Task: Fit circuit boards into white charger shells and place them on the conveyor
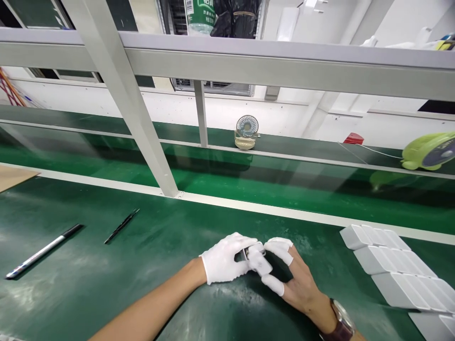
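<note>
My left hand (223,259) wears a white glove and grips a small white part (259,261) with a dark metal end, held just above the green mat (106,284). My right hand (295,279) has white finger cots on its fingertips and a watch on the wrist; its fingers pinch the same part from the right side. Both hands meet over the mat's near middle.
Rows of white rectangular parts (394,270) lie at the right. A pen (44,250) and black tweezers (121,226) lie at the left. Beyond a grey frame post (142,128) runs a green conveyor with a small desk fan (246,131) and a lime-green fan (428,150).
</note>
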The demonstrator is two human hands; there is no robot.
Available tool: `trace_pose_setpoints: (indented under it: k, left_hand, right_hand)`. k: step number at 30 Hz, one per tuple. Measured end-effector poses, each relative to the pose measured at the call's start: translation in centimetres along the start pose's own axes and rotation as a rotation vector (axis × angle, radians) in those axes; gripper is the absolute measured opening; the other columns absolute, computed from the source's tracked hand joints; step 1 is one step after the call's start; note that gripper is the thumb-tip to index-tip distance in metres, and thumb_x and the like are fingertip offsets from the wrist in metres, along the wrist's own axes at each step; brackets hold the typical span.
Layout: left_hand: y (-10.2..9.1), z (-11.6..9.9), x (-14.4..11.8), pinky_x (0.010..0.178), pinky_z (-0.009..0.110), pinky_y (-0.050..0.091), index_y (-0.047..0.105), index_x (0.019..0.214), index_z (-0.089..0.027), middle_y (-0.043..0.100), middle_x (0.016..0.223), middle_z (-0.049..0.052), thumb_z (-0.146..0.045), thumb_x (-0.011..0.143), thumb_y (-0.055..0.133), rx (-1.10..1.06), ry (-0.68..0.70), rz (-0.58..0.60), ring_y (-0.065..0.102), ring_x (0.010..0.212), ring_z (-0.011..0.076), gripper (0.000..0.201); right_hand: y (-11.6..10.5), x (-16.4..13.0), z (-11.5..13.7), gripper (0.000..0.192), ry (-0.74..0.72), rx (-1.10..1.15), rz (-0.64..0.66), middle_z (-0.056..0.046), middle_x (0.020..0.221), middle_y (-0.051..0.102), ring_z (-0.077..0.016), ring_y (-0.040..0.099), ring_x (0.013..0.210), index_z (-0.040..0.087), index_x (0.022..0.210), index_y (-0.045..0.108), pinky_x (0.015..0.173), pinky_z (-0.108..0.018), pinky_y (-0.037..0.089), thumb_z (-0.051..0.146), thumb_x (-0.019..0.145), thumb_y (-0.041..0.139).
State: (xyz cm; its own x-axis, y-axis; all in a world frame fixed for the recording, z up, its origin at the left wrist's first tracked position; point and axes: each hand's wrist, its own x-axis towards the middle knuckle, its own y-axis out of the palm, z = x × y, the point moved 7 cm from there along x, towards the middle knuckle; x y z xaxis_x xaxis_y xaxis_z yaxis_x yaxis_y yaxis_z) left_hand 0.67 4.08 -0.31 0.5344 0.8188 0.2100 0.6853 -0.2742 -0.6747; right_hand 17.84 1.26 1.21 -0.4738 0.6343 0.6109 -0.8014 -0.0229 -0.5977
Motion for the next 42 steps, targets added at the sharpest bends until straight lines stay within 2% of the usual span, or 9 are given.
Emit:
trace_pose_setpoints:
  k: [4,7,13,24,28,30,33,38,42]
  left_hand:
    - [-0.6,-0.1,0.1,0.09,0.032,0.053,0.073,0.102,-0.023,0.072,0.108,0.004,-0.031,0.08,0.071,-0.117,-0.034,-0.008,0.067,0.098,0.0196,0.024]
    - [-1.0,0.2,0.4,0.086,0.03,0.053,0.073,0.091,-0.019,0.072,0.102,0.004,-0.035,0.082,0.069,-0.215,-0.122,-0.021,0.066,0.093,0.019,0.018]
    - [-0.6,1.9,0.2,0.079,0.03,0.052,0.071,0.104,-0.016,0.07,0.094,0.004,-0.038,0.087,0.065,-0.403,-0.263,0.037,0.064,0.084,0.0178,0.029]
    - [-0.4,1.7,0.7,0.083,0.034,0.054,0.069,0.096,-0.014,0.07,0.095,0.005,-0.037,0.079,0.073,-0.483,-0.258,0.047,0.067,0.092,0.0226,0.028]
    - [-0.5,2.0,0.5,0.093,0.039,0.052,0.064,0.12,-0.015,0.069,0.115,0.008,-0.037,0.065,0.085,-0.525,-0.254,0.052,0.065,0.106,0.0274,0.064]
    - [-0.9,2.1,0.4,0.097,0.043,0.05,0.057,0.132,-0.014,0.068,0.119,0.012,-0.05,0.068,0.083,-0.62,-0.242,0.028,0.064,0.11,0.0295,0.078]
    - [-1.9,2.0,0.4,0.099,0.046,0.049,0.054,0.136,-0.013,0.067,0.121,0.016,-0.07,0.08,0.063,-0.725,-0.14,-0.062,0.064,0.11,0.0299,0.081]
    - [-2.9,2.9,-0.1,0.096,0.047,0.049,0.055,0.137,-0.015,0.064,0.128,0.018,-0.069,0.091,0.045,-0.723,-0.066,-0.243,0.061,0.116,0.0317,0.072]
    - [-2.7,2.6,-0.3,0.097,0.047,0.048,0.055,0.137,-0.016,0.065,0.126,0.017,-0.072,0.088,0.047,-0.683,-0.079,-0.248,0.061,0.113,0.0305,0.075]
  right_hand:
    - [0.3,0.0,-0.3,0.054,0.016,0.0,-0.028,-0.016,0.136,0.051,-0.0296,0.052,0.126,0.02,0.143,0.047,0.102,-0.05,0.049,0.012,0.092,0.062]
    - [1.3,-0.1,-0.1,0.055,-0.025,-0.034,0.019,-0.015,0.142,0.048,-0.0275,0.051,0.129,0.022,0.144,0.047,0.104,-0.046,0.05,0.007,0.093,0.059]
    - [1.8,0.0,0.5,0.056,-0.081,-0.046,0.08,-0.015,0.139,0.053,-0.0271,0.053,0.13,0.024,0.144,0.048,0.101,-0.044,0.054,0.005,0.093,0.057]
    - [2.3,0.4,-0.2,0.044,-0.055,-0.055,0.174,-0.012,0.134,0.056,-0.0235,0.06,0.119,0.027,0.139,0.052,0.096,-0.04,0.057,0.016,0.097,0.057]
    - [2.9,-0.1,-0.2,0.047,-0.078,-0.085,0.146,-0.011,0.132,0.058,-0.0222,0.062,0.116,0.029,0.141,0.051,0.094,-0.037,0.058,0.014,0.097,0.055]
    - [2.8,0.1,0.0,0.048,-0.102,-0.086,0.125,-0.011,0.131,0.058,-0.0216,0.064,0.113,0.03,0.141,0.05,0.092,-0.036,0.059,0.013,0.097,0.055]
    - [1.9,1.3,0.8,0.047,-0.137,-0.084,0.065,-0.011,0.128,0.059,-0.0219,0.064,0.111,0.03,0.138,0.053,0.088,-0.037,0.06,0.012,0.095,0.056]
    - [0.3,3.4,2.3,0.05,-0.15,-0.048,-0.053,-0.011,0.129,0.059,-0.0235,0.064,0.114,0.029,0.136,0.055,0.088,-0.037,0.059,0.008,0.091,0.06]
    - [2.3,3.2,1.7,0.044,-0.087,-0.005,0.065,-0.01,0.12,0.063,-0.0222,0.066,0.106,0.028,0.135,0.056,0.087,-0.036,0.06,0.011,0.094,0.056]
